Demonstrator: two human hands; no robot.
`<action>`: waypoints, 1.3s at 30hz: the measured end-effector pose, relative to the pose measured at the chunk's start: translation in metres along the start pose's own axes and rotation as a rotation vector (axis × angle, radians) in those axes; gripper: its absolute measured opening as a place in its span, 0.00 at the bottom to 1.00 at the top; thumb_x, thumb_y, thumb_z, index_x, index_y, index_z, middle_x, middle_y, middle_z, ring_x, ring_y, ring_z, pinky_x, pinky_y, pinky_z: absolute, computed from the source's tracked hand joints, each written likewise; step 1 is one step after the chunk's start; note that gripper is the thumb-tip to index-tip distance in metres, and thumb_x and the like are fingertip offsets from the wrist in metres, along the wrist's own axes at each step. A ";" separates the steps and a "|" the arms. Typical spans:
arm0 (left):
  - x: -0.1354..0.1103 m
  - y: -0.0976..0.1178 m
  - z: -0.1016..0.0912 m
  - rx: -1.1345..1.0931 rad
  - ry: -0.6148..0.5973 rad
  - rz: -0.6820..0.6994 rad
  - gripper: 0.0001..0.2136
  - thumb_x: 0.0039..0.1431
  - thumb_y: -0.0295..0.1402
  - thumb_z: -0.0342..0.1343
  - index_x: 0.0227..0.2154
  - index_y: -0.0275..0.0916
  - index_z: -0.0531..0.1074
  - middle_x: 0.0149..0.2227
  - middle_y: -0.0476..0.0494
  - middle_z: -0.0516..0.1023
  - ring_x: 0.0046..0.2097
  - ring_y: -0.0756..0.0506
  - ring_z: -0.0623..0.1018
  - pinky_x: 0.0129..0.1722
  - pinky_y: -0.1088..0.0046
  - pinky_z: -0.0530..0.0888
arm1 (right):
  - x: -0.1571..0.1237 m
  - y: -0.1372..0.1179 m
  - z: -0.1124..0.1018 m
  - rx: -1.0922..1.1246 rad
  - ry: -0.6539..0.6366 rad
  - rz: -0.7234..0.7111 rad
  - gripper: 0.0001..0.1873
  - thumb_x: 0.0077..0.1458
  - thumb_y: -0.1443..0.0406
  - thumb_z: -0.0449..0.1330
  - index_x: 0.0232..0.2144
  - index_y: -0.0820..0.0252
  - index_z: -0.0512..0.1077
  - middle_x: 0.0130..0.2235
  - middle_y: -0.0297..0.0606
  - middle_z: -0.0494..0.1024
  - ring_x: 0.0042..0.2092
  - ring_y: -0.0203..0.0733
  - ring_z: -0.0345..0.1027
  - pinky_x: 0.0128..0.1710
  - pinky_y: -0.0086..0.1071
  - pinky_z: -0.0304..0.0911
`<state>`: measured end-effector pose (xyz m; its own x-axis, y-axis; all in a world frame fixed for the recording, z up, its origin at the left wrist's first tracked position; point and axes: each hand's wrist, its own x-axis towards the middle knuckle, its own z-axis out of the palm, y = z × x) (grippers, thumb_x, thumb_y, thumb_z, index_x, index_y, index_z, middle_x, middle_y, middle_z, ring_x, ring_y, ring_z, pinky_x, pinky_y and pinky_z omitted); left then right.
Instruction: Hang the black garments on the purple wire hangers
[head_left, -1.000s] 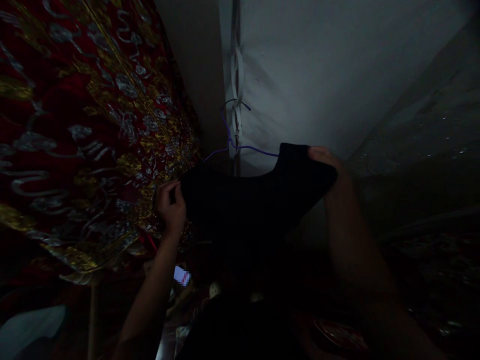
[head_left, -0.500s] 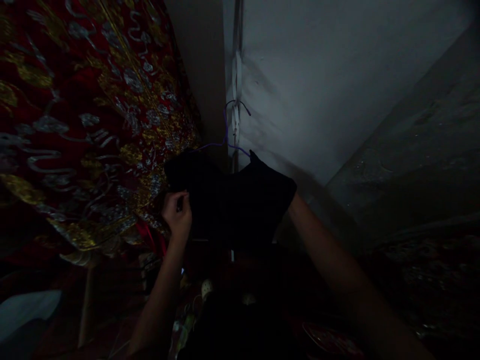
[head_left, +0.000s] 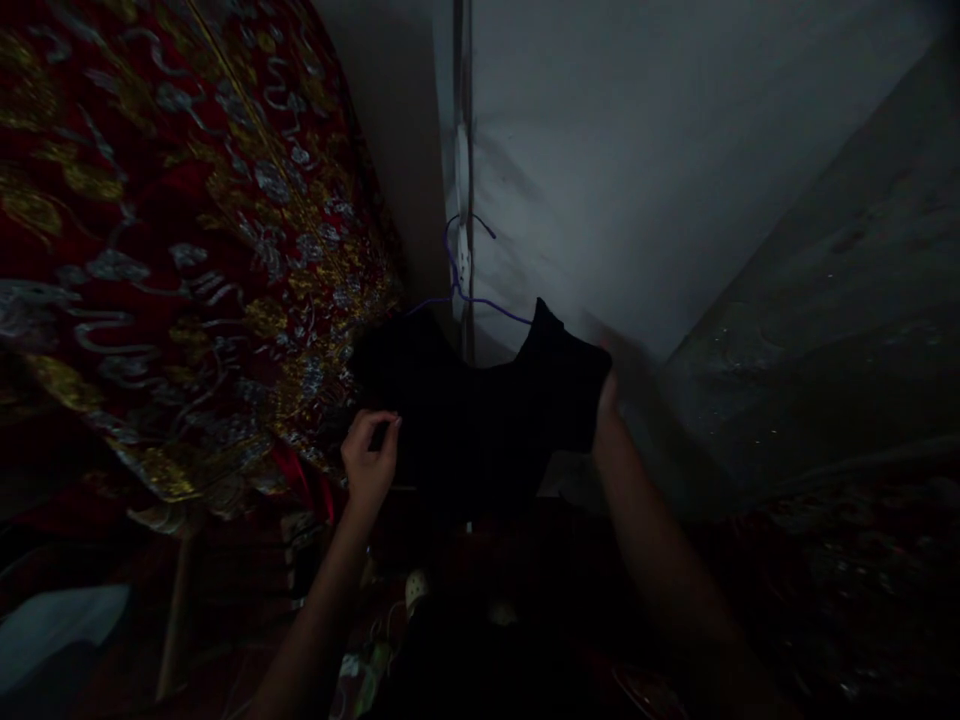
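A black short-sleeved shirt [head_left: 480, 430] is spread out in front of me on a thin purple hanger [head_left: 455, 290], whose hook points up. My left hand [head_left: 371, 450] is closed in a pinch at the shirt's left edge, thumb and forefinger tips meeting on the dark cloth. At the right sleeve, my right hand [head_left: 609, 400] grips the sleeve's outer end, with its fingers mostly hidden behind the fabric. The hanger's right arm shows bare up to the collar. Dim light hides the folds of the shirt.
Red cloth with gold and silver embroidery [head_left: 225, 250] hangs close on the left. Ahead, a pale wall [head_left: 637, 150] meets a narrow vertical strip [head_left: 461, 150]. Below are a light shoe with holes [head_left: 416, 588], a wooden leg [head_left: 176, 610] and a pale object [head_left: 64, 625].
The right sleeve is now drawn farther out to the right, and more of the collar opening and hanger shows. My left hand has shifted slightly right and down, still pinched.
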<state>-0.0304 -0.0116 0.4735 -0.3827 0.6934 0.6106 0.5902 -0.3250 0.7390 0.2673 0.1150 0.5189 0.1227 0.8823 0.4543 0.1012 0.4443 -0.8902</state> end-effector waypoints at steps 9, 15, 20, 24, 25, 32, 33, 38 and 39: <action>0.031 0.018 0.012 -0.112 -0.082 -0.017 0.07 0.62 0.38 0.59 0.37 0.40 0.74 0.38 0.45 0.76 0.44 0.45 0.77 0.49 0.65 0.73 | 0.011 -0.020 -0.025 -0.006 0.118 -0.034 0.22 0.56 0.44 0.59 0.26 0.55 0.70 0.25 0.30 0.67 0.29 0.39 0.65 0.30 0.31 0.63; 0.092 0.059 0.025 -0.515 -0.304 -0.165 0.19 0.65 0.46 0.53 0.51 0.38 0.71 0.48 0.37 0.79 0.46 0.44 0.79 0.49 0.63 0.75 | 0.006 -0.082 0.001 -0.198 0.295 -0.250 0.22 0.63 0.49 0.54 0.23 0.55 0.67 0.23 0.32 0.62 0.29 0.39 0.62 0.30 0.32 0.61; 0.128 0.085 0.010 -0.671 -0.446 -0.352 0.27 0.70 0.50 0.33 0.56 0.39 0.67 0.54 0.33 0.76 0.50 0.41 0.78 0.48 0.59 0.77 | -0.047 -0.110 0.030 -0.150 -0.289 -0.347 0.19 0.66 0.51 0.50 0.38 0.53 0.76 0.34 0.38 0.76 0.40 0.45 0.73 0.41 0.37 0.68; 0.121 0.091 -0.016 -0.635 -0.577 -0.492 0.19 0.68 0.44 0.44 0.52 0.41 0.71 0.40 0.42 0.75 0.27 0.50 0.70 0.35 0.67 0.76 | -0.086 -0.096 0.039 0.041 -0.871 -0.327 0.34 0.61 0.43 0.53 0.58 0.58 0.68 0.55 0.49 0.74 0.56 0.53 0.69 0.55 0.45 0.65; 0.116 0.090 -0.021 -0.655 -0.606 -0.532 0.17 0.66 0.42 0.47 0.51 0.42 0.73 0.35 0.45 0.72 0.23 0.53 0.64 0.31 0.69 0.74 | -0.093 -0.090 0.040 0.091 -0.946 -0.301 0.39 0.58 0.39 0.54 0.61 0.59 0.66 0.59 0.52 0.70 0.60 0.55 0.65 0.58 0.47 0.62; 0.093 0.088 -0.039 -0.815 -0.759 -0.863 0.12 0.58 0.41 0.56 0.43 0.44 0.73 0.24 0.56 0.51 0.19 0.57 0.42 0.15 0.80 0.47 | -0.127 -0.053 0.058 0.226 -1.054 -0.095 0.45 0.55 0.45 0.63 0.68 0.52 0.53 0.68 0.49 0.57 0.69 0.52 0.51 0.66 0.49 0.49; 0.091 0.090 -0.041 -0.823 -0.779 -0.889 0.13 0.58 0.41 0.57 0.43 0.44 0.73 0.24 0.57 0.50 0.18 0.57 0.41 0.15 0.80 0.45 | -0.134 -0.051 0.063 0.204 -1.041 -0.097 0.43 0.54 0.49 0.66 0.67 0.53 0.57 0.66 0.50 0.61 0.67 0.51 0.55 0.65 0.47 0.52; 0.070 0.110 -0.050 -0.795 -0.867 -0.917 0.16 0.58 0.47 0.57 0.46 0.46 0.70 0.23 0.57 0.52 0.18 0.58 0.41 0.15 0.80 0.42 | -0.165 -0.050 0.086 0.176 -1.022 -0.097 0.29 0.53 0.56 0.69 0.55 0.56 0.69 0.54 0.46 0.74 0.56 0.48 0.69 0.56 0.41 0.65; 0.064 0.114 -0.051 -0.795 -0.881 -0.916 0.17 0.58 0.48 0.57 0.46 0.46 0.70 0.24 0.57 0.53 0.18 0.58 0.41 0.14 0.81 0.41 | -0.170 -0.049 0.088 0.152 -1.021 -0.097 0.29 0.53 0.57 0.68 0.55 0.56 0.68 0.53 0.45 0.74 0.55 0.47 0.70 0.55 0.41 0.66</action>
<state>-0.0237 -0.0370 0.6108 0.3147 0.9051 -0.2859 -0.2516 0.3700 0.8943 0.1544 -0.0431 0.4824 -0.7819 0.5214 0.3416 -0.0685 0.4728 -0.8785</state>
